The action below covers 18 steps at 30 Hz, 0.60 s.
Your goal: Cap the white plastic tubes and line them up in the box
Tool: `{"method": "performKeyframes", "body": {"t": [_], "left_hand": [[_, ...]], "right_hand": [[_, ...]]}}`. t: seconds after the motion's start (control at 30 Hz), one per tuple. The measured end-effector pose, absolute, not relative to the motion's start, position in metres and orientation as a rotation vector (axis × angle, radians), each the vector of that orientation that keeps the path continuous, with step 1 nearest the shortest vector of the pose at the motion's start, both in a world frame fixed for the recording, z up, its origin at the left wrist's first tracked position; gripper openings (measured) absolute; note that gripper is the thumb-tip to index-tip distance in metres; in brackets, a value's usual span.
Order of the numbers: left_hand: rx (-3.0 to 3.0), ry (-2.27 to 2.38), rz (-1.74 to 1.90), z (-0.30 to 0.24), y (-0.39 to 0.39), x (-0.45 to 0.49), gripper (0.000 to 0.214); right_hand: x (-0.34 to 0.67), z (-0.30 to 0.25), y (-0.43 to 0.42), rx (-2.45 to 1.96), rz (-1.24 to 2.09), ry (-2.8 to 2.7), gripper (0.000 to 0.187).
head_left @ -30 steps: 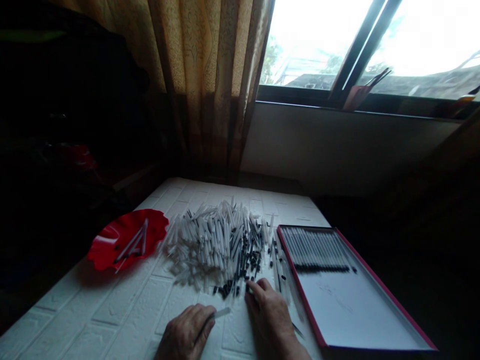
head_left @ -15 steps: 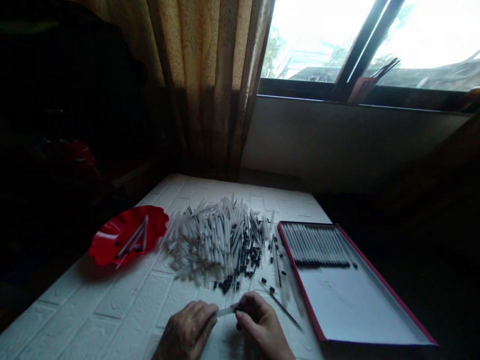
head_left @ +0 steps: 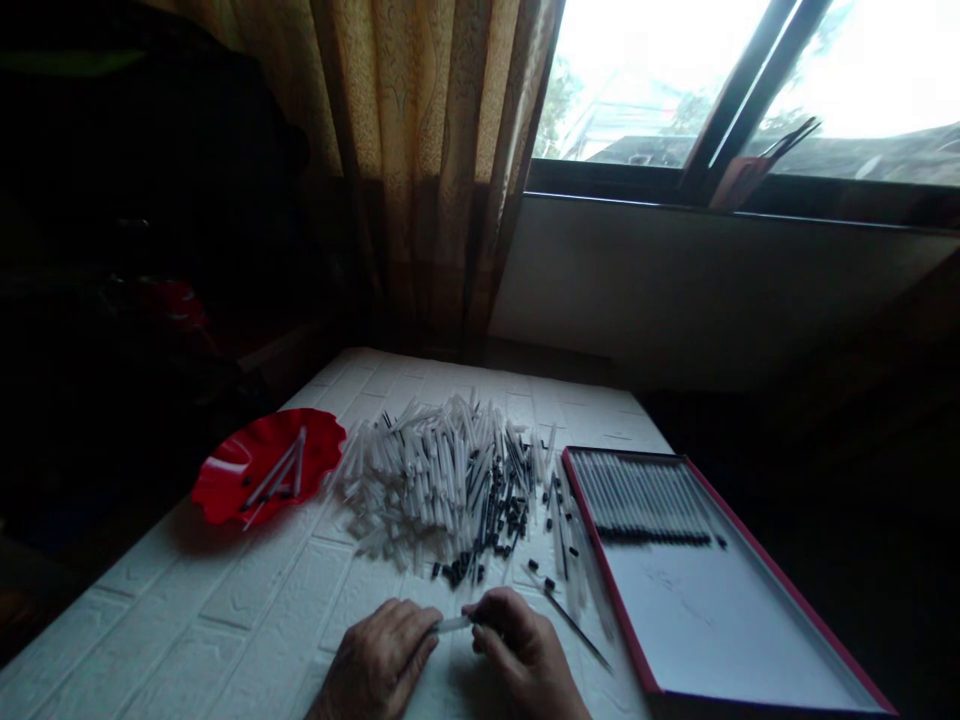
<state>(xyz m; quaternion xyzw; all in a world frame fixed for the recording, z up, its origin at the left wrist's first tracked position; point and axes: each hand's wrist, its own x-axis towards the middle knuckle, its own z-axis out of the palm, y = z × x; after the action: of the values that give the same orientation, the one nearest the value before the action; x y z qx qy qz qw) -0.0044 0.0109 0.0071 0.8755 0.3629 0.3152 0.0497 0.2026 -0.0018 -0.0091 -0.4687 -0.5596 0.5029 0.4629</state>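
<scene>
Near the front of the table, my left hand (head_left: 381, 655) is closed around one end of a translucent pen barrel (head_left: 453, 625). The fingertips of my right hand (head_left: 523, 650) pinch its other end, where a small dark part partly shows; I cannot make out what it is. Just beyond my hands lies a large heap of clear pen barrels (head_left: 435, 480), with dark refills and black caps (head_left: 454, 572) along its right and near side. A single dark refill (head_left: 577, 632) lies slantwise to the right of my right hand.
On the right, a red-rimmed shallow box (head_left: 705, 625) holds a row of pens (head_left: 645, 490) with black ends. A red wavy-edged bowl (head_left: 225, 475) with a few pen parts stands at the left. The white brick-patterned table (head_left: 255, 590) ends near a curtain (head_left: 420, 150) and window.
The view has shifted slightly, so the table and its things sit a little further right. Both hands keep their hold on the barrel, with only slight finger movement.
</scene>
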Motion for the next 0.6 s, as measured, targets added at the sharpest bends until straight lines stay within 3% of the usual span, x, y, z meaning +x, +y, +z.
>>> {"method": "performKeyframes", "body": {"t": [0.37, 0.6], "left_hand": [[2.657, 1.074, 0.951, 0.002, 0.012, -0.006, 0.027], [2.672, 1.046, 0.918, 0.007, 0.011, -0.007, 0.029]], "right_hand": [[0.199, -0.012, -0.004, -1.165, 1.248, -1.408, 0.005], [0.21, -0.004, -0.001, -1.222, 1.031, -1.806, 0.009]]}}
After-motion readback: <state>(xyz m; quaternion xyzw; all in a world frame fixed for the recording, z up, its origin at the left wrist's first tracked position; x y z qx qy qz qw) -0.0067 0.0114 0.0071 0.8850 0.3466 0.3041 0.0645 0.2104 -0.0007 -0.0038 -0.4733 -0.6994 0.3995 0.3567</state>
